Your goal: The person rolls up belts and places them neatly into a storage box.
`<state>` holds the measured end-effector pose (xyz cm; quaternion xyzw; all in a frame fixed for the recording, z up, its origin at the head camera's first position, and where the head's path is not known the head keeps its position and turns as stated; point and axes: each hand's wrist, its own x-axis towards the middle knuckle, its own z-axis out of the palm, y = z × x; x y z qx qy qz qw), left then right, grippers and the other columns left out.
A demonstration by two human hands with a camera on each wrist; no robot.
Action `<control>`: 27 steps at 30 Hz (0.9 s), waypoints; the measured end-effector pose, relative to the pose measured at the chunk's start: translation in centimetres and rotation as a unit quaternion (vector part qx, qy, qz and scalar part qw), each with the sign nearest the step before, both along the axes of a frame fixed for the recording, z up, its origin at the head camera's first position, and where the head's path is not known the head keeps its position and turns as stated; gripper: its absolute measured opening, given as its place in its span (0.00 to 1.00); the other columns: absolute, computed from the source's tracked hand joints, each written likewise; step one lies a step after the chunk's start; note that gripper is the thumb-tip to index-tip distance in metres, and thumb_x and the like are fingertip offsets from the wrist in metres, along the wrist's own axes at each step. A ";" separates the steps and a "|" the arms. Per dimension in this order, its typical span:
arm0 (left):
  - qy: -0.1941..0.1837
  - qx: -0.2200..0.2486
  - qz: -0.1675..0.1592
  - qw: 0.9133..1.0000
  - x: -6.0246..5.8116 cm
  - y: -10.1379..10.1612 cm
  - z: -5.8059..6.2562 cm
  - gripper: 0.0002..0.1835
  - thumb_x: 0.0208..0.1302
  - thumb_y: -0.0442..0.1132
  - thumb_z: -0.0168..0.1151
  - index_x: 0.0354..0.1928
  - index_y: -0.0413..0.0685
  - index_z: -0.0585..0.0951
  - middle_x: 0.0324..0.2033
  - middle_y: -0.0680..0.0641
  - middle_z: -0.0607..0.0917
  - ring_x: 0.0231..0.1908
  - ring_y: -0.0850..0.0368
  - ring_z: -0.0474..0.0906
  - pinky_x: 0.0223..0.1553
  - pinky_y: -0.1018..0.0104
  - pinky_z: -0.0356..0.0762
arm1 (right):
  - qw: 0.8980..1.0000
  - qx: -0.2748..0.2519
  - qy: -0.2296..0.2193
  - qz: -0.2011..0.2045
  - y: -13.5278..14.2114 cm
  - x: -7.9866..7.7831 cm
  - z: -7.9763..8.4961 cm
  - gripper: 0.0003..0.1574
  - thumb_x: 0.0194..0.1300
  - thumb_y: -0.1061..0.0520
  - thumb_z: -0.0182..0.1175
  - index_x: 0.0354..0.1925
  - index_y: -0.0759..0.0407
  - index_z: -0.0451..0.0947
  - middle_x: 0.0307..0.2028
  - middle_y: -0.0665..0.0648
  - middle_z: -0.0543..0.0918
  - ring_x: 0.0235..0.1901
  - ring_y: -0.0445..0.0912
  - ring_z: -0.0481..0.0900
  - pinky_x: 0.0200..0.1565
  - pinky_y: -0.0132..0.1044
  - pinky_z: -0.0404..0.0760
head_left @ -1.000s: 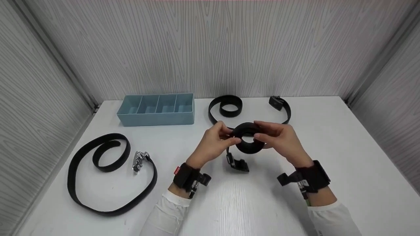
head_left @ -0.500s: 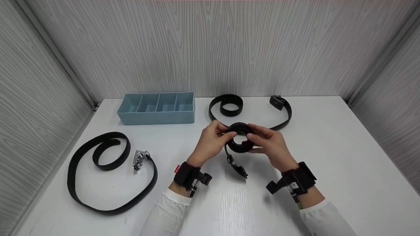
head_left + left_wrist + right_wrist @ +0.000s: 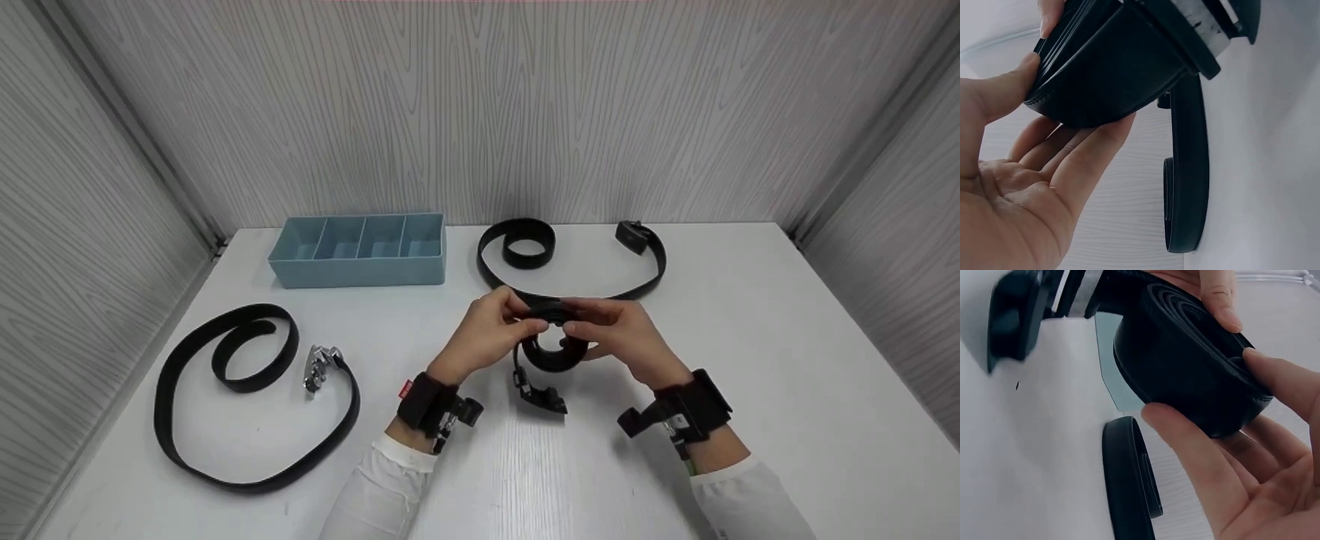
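Note:
A black belt [image 3: 555,361], rolled into a coil of several layers, is held above the table between both hands. My left hand [image 3: 487,330] pinches the coil's left side, thumb on the near face and fingers behind. From the right, my right hand [image 3: 626,337] grips the same coil, its thumb at the inner rim. The belt's buckle end [image 3: 541,396] hangs below the coil on a short free length. In the right wrist view the coil [image 3: 1185,371] shows its stacked layers, with a silvery band [image 3: 1085,292] near the buckle.
Behind the hands lies a second black belt [image 3: 645,289], loosely curled, with a dark buckle [image 3: 632,237]. At left, another black belt [image 3: 166,405] with a silver buckle [image 3: 318,369] lies in a wide loop. A blue four-slot box [image 3: 360,273] stands at the back left.
The right hand has come left toward the left hand, and the coil has shifted slightly left and nearer the person. The hanging buckle end has swung and turned.

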<state>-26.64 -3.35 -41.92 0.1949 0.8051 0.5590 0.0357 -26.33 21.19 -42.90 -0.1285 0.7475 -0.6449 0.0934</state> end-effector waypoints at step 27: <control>-0.023 -0.021 -0.041 0.999 -0.1 0.2 -0.6 0.13 0.70 0.38 0.70 0.48 0.44 0.76 0.50 0.44 0.86 0.43 0.59 0.84 0.42 0.67 0.79 | 0.999 0.028 -0.014 0.017 0.1 -0.3 -0.4 0.31 0.68 0.55 0.72 0.66 0.61 0.79 0.53 0.64 0.87 0.47 0.53 0.87 0.37 0.48 0.88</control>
